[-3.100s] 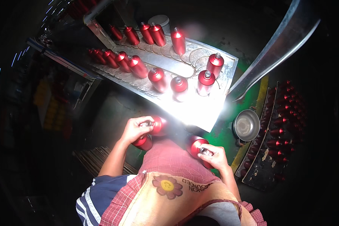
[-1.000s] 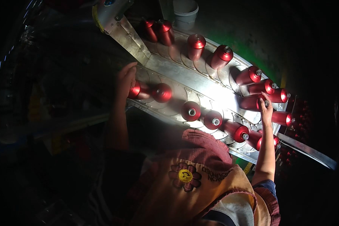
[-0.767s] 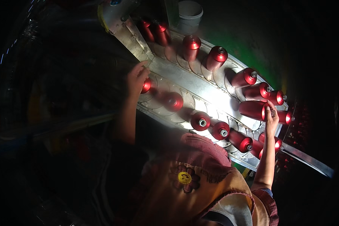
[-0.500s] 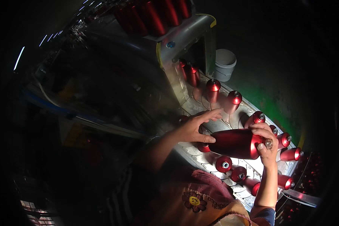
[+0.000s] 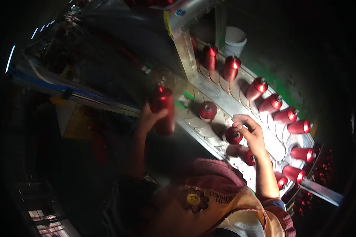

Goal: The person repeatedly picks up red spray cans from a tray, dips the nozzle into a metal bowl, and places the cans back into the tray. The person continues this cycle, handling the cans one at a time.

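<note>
My left hand [image 5: 148, 118] is wrapped round a glossy red bottle [image 5: 165, 112], held upright with its neck on top, left of the conveyor [image 5: 209, 89]. Slight blur softens that bottle. Over the conveyor's near row, my right hand [image 5: 252, 136] has its fingers loosely bent and apart. Its fingertips are close to the top of another red bottle [image 5: 232, 136]; whether they touch it, I cannot tell. One more red bottle [image 5: 208, 111] stands on the near row, between my two hands.
Several red bottles, such as one at the far side [image 5: 257, 89], line the conveyor's curve. A metal housing [image 5: 184, 51] with an opening spans its far end. Behind stands a white bucket [image 5: 235, 39]. A clear strip [image 5: 322, 191] juts out at the right end.
The red bottle has gone from between both hands to my left hand alone, moving left and turning upright. My right hand let go of it and moved left over the near row.
</note>
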`<state>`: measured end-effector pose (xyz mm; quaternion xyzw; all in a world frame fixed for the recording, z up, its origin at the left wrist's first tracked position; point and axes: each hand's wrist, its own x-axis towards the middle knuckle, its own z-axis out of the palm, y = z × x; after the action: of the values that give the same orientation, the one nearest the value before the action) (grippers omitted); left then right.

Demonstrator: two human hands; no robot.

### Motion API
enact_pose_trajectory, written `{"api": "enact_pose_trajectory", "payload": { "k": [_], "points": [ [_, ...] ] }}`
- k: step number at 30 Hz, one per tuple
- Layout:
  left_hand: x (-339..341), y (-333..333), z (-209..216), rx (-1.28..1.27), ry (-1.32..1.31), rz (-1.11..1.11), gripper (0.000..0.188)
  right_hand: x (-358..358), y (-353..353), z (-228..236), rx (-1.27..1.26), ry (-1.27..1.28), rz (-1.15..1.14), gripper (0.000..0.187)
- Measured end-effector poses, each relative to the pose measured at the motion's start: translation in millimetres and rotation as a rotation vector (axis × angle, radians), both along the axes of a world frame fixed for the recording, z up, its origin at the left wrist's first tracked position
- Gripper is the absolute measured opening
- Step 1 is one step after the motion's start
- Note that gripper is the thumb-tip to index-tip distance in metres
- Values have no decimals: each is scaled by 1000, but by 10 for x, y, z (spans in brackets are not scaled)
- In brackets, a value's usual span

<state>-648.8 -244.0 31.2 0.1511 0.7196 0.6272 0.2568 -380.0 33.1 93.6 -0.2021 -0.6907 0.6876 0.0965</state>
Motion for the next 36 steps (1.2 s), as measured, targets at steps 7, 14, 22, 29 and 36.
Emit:
{"api": "enact_pose_trajectory", "payload": {
  "k": [7, 14, 22, 29, 36],
  "points": [
    [-570, 827, -1273, -72, 411, 268, 78, 806, -105, -257, -169, -132, -462, 23],
    [-530, 1301, -1969, -127, 455, 268, 95, 1352, -410, -405, -85, -111, -662, 24],
    [321, 1009, -1843, -100, 220, 246, 53, 2785, -883, -475, -151, -111, -889, 24],
    [3031, 637, -1736, -150, -75, -396, 14, 4571, -1605, -910, -252, 1, -1181, 22],
    [5415, 990, -1307, -306, -230, -952, 10, 5897, -1626, -842, -156, 208, -1185, 24]
  ]
}}
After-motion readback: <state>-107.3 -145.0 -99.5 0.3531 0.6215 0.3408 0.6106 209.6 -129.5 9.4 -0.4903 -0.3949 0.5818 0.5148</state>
